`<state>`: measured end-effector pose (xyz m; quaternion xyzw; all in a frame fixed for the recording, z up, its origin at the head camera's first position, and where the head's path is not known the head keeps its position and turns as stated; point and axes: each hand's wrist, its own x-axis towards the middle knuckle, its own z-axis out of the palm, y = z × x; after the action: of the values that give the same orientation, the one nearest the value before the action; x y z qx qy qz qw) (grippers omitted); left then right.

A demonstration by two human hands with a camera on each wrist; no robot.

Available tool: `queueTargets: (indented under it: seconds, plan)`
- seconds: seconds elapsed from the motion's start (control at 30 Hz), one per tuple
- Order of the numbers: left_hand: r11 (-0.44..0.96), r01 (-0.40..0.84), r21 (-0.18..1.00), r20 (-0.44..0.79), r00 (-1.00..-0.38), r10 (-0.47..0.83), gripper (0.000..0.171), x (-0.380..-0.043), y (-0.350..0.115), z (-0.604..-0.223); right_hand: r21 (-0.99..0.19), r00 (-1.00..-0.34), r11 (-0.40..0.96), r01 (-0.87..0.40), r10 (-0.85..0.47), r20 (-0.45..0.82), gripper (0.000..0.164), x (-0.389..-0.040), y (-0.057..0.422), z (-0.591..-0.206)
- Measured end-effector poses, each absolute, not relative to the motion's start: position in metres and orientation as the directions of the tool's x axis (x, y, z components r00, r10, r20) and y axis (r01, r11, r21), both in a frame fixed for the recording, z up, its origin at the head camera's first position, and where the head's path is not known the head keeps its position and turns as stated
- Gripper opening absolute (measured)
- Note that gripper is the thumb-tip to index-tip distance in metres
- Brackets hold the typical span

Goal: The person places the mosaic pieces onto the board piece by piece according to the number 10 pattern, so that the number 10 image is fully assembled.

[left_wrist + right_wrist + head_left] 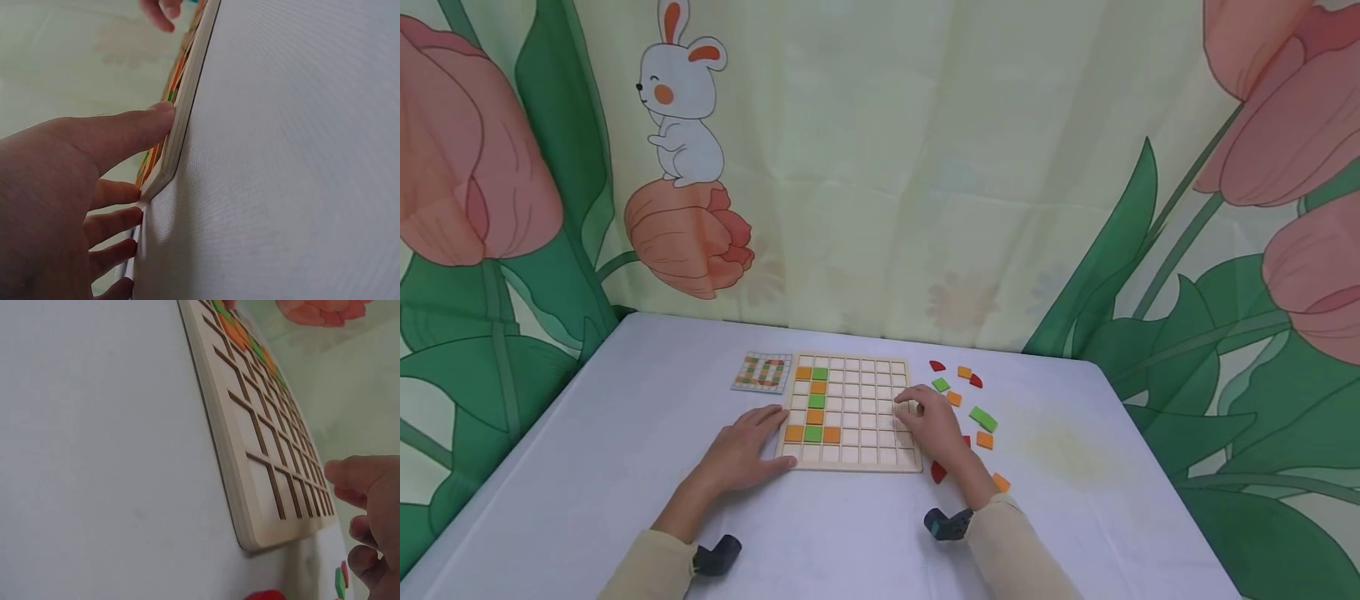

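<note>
The gridded wooden board (865,469) lies flat on the white-covered surface (700,350), and the work on it looks only partly done. Eight orange and green tiles (816,402) sit in its left-hand cells, making a shape like a numeral 1 with a full foot; the columns to the right that show are bare. Just beside the board's upper left edge lies a small pattern card (762,372), whose coloured figures seem to run beyond that one stroke, so more filling appears left. The unused supply is right of the board: orange squares (985,440), green pieces (982,418) and red quarter-rounds (938,472). The left hand (741,448) rests at the near left corner, its grip loose and spread, thumb touching the front edge. The right hand (936,421) is over the right columns, fingers bent, thumb near forefinger; whether its grip holds a piece I cannot tell.
</note>
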<state>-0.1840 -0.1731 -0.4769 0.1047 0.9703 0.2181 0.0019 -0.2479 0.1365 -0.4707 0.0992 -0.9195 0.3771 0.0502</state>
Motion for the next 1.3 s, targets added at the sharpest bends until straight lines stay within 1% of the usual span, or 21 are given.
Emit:
queueTargets:
  seconds: [0.13, 0.27, 0.57, 0.73, 1.0, 1.13, 1.3]
  plan:
    - [0.884, 0.202, 0.422, 0.039, -0.978, 0.205, 0.077, -0.185, -0.174, -0.478, -0.660, -0.988, 0.736, -0.146, -0.077, 0.133, 0.017, -0.259, 0.149, -0.470]
    - [0.883, 0.205, 0.423, 0.036, -0.977, 0.209, 0.077, -0.185, -0.175, -0.478, -0.632, -0.990, 0.766, -0.118, -0.037, 0.139, 0.019, -0.272, 0.159, -0.468]
    - [0.889, 0.175, 0.423, 0.018, -0.983, 0.185, 0.078, -0.183, -0.176, -0.475, -0.626, -0.995, 0.780, -0.017, 0.046, 0.084, 0.030, -0.293, 0.171, -0.464]
    - [0.879, 0.187, 0.439, 0.031, -0.981, 0.193, 0.077, -0.183, -0.174, -0.474, -0.615, -0.996, 0.788, 0.026, 0.069, 0.047, 0.033, -0.303, 0.179, -0.466]
    - [0.876, 0.203, 0.437, 0.043, -0.978, 0.205, 0.076, -0.185, -0.174, -0.477, -0.628, -0.993, 0.775, 0.070, 0.111, 0.027, 0.038, -0.323, 0.189, -0.476]
    - [0.876, 0.196, 0.441, 0.038, -0.979, 0.200, 0.076, -0.185, -0.173, -0.477, -0.601, -0.993, 0.795, 0.080, 0.118, 0.025, 0.039, -0.331, 0.189, -0.476]
    - [0.881, 0.182, 0.437, 0.035, -0.982, 0.186, 0.076, -0.185, -0.172, -0.478, -0.567, -0.995, 0.822, 0.057, 0.094, 0.035, 0.041, -0.340, 0.185, -0.476]
